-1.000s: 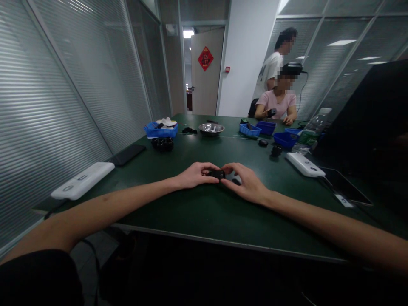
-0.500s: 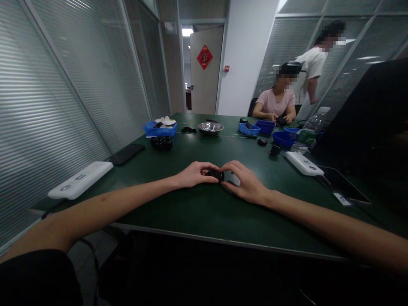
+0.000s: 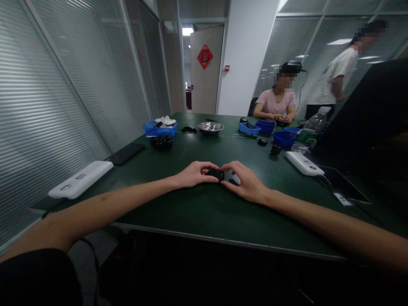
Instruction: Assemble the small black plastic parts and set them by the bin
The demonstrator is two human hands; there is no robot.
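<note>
1. A small black object (image 3: 216, 174) is held low over a green table (image 3: 191, 216), between the two hands, near the middle of the view.
2. Its left part is gripped by the left hand (image 3: 195, 175), fingers curled narrowly. Its right end is pinched between thumb and fingertip of the right hand (image 3: 250, 182), whose palm is arched. Whether it is touching the tabletop cannot be told.
3. The object could be dropped or twisted loose, it is judged, if the two grips were pulled unevenly; little of it is left uncovered.
4. If it were let slip, it could be rolled toward the table's near edge, where no raised lip can be seen.
5. Room for moving is offered by the green surface ahead of and nearer than the hands.
6. On the right, a wide sweep could be met by a white power bank (image 3: 304, 163), its cable and a tablet (image 3: 346, 185); on the left, by another white pack (image 3: 81, 180).
</note>
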